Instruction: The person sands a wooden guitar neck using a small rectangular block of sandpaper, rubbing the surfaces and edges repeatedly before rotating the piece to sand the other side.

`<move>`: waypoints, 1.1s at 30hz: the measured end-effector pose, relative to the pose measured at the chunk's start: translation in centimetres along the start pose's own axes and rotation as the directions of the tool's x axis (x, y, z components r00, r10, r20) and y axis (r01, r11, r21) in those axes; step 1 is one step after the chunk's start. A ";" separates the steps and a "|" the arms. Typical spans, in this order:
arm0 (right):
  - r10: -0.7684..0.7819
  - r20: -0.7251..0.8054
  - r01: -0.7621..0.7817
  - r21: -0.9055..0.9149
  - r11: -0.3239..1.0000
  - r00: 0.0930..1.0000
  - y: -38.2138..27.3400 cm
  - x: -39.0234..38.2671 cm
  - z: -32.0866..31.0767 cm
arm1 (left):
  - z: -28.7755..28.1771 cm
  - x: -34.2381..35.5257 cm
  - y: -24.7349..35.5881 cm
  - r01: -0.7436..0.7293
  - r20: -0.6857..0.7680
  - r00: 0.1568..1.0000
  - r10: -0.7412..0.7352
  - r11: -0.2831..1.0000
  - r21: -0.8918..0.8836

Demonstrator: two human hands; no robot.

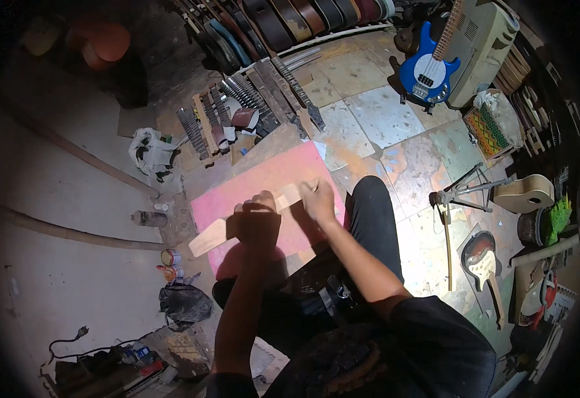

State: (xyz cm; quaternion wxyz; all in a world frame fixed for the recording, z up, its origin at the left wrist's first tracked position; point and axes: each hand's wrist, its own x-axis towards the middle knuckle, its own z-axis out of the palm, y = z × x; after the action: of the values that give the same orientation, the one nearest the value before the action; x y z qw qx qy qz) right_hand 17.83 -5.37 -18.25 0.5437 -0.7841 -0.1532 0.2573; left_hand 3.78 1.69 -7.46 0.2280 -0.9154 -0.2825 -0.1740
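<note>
A pale, unfinished wooden guitar neck [208,238] lies slantwise across a pink board [250,182] in front of me. Its broader, headstock-like end points left. My left hand [258,215] is closed over the middle of the neck, with the fingers curled and the back of the hand in shadow. Whether a small tool sits beneath that palm, I cannot tell. At the neck's right end, my right hand [318,201] grips the wood with bent fingers, slightly blurred. Both forearms reach in from below, and my bent knee [373,205] is beside the board.
Several fretted necks and strips [240,99] lie beyond the board. A blue bass guitar [428,71] stands at the far right, with a metal stand [465,192] and a guitar body [481,255] nearer. Cans [170,257] and a black bag [185,304] sit left.
</note>
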 end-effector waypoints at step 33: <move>-0.283 0.279 0.338 -0.175 0.925 0.918 -0.8 -2.9 -5.4 | -2.6 1.8 0.4 0.079 0.384 0.922 -0.037 0.992 -0.094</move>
State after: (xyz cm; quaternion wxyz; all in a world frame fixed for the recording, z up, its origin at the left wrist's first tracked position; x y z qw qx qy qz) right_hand 18.49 -10.77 -15.36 0.4643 -0.7660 -0.3708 0.2451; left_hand 4.87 0.86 -4.62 0.1136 -0.9339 -0.3387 -0.0142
